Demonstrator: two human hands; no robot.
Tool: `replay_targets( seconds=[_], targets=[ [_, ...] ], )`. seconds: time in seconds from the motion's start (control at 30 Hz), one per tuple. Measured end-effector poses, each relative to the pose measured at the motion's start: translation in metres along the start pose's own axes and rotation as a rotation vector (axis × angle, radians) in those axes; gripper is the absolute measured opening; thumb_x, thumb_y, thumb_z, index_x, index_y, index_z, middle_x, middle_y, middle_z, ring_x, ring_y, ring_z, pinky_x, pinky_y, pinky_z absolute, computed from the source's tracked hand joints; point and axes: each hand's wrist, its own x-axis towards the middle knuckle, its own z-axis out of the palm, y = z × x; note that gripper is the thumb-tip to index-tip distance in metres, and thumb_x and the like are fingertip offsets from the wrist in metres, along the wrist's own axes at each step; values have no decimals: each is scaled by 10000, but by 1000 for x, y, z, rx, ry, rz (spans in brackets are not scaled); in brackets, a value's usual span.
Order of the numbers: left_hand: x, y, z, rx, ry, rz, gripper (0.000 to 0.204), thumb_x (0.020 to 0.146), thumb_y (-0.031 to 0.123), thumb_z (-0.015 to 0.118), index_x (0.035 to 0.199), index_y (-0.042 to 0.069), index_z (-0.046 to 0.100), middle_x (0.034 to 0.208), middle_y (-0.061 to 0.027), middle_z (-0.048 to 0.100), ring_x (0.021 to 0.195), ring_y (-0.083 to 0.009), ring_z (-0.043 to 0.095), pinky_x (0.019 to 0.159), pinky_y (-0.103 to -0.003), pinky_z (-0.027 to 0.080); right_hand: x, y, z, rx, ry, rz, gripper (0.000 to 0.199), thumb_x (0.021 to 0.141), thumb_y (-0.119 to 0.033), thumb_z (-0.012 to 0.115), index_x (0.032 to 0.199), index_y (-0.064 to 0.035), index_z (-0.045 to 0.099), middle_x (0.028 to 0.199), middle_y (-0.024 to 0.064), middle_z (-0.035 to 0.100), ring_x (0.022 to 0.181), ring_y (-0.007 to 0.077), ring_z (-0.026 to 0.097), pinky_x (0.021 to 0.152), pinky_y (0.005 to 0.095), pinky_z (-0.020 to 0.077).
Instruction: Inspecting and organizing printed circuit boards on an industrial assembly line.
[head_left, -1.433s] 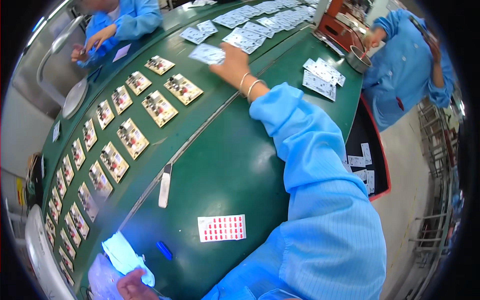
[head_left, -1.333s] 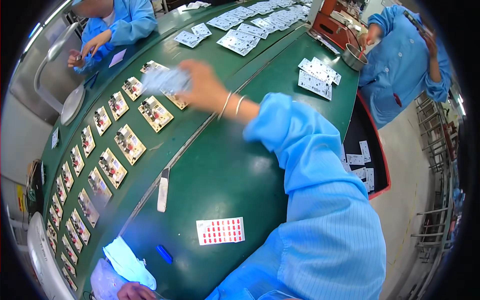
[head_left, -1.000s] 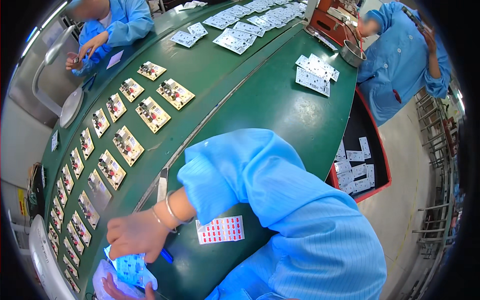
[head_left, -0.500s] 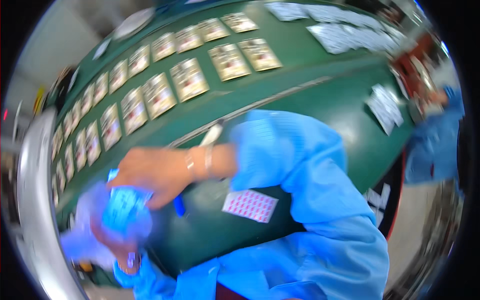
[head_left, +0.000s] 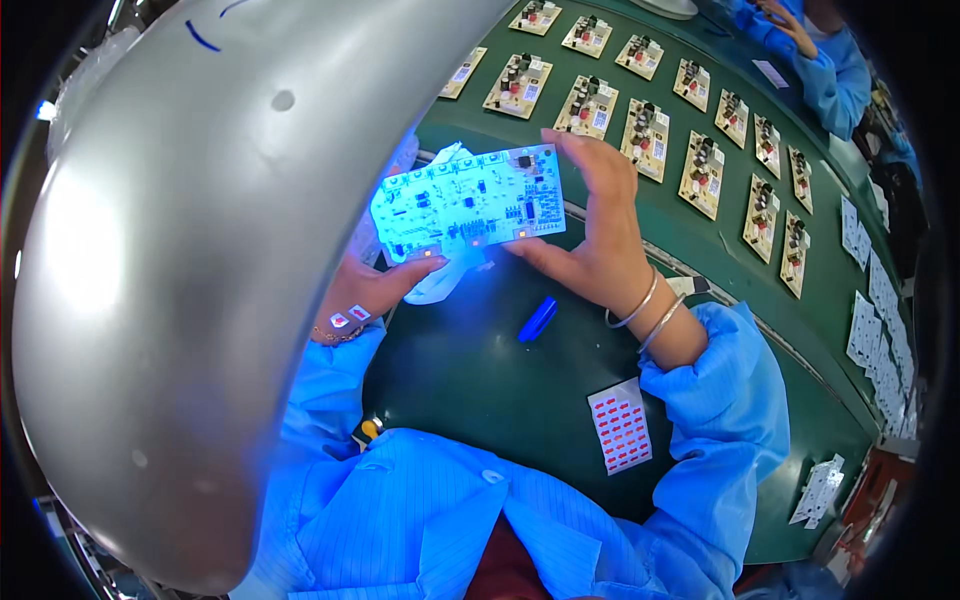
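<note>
A circuit board (head_left: 470, 205) is held up in bright bluish light, its component side showing. My right hand (head_left: 605, 225) grips its right end, thumb at the lower edge and fingers at the upper corner. At the lower left, my left hand (head_left: 375, 290) is closed on the board, its thumb along the edge; its other fingers are hidden. Crumpled white wrapping (head_left: 440, 285) lies behind and under the board. Two small stickers with red marks (head_left: 348, 316) are stuck on the back of my left hand. A blue pen cap (head_left: 538, 320) lies below the board.
A large silver lamp shade (head_left: 190, 300) blocks the left side. A sticker sheet (head_left: 621, 428) lies by my right sleeve. Rows of brownish circuit boards (head_left: 645, 140) stand on the green table (head_left: 480, 380). Pale boards (head_left: 880, 340) lie at right. Another person's sleeve (head_left: 835, 85) shows far right.
The view has swung left, bringing the lamp shade far into it. The board, blurred before, is now spread flat between both hands, with my right hand moved to its right end.
</note>
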Motion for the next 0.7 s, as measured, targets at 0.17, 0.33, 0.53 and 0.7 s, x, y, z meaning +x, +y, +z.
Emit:
replay_targets(
  seconds=[0.17, 0.33, 0.53, 0.7],
  targets=[
    [1, 1, 7, -57, 27, 54, 1043, 562, 135, 769, 1307, 137, 39, 1084, -184, 430, 947, -272, 479, 787, -393, 414, -6, 6, -2, -28, -46, 11, 806, 524, -281, 734, 1187, -50, 337, 1123, 99, 471, 1023, 283, 415, 884, 390, 286],
    [5, 5, 6, 19, 10, 121, 1046, 560, 149, 770, 1308, 141, 40, 1071, -182, 441, 938, -274, 480, 772, -397, 413, -9, 6, -8, -110, -156, 59, 797, 630, -373, 691, 1215, -20, 279, 1187, 124, 448, 1075, 281, 383, 925, 374, 253],
    [9, 4, 7, -20, 15, 213, 1035, 560, 163, 769, 1309, 136, 54, 1048, -184, 459, 916, -275, 488, 758, -397, 414, -11, 7, -7, -129, -167, 54, 790, 639, -381, 682, 1215, -17, 283, 1188, 126, 447, 1074, 276, 384, 925, 374, 254],
    [7, 2, 18, -33, 45, 224, 979, 580, 189, 745, 1296, 118, 81, 1024, -181, 474, 896, -268, 493, 751, -395, 409, -14, 9, -10, -133, -181, 66, 784, 638, -368, 681, 1216, -16, 285, 1198, 122, 442, 1080, 275, 383, 924, 375, 253]
  ],
)
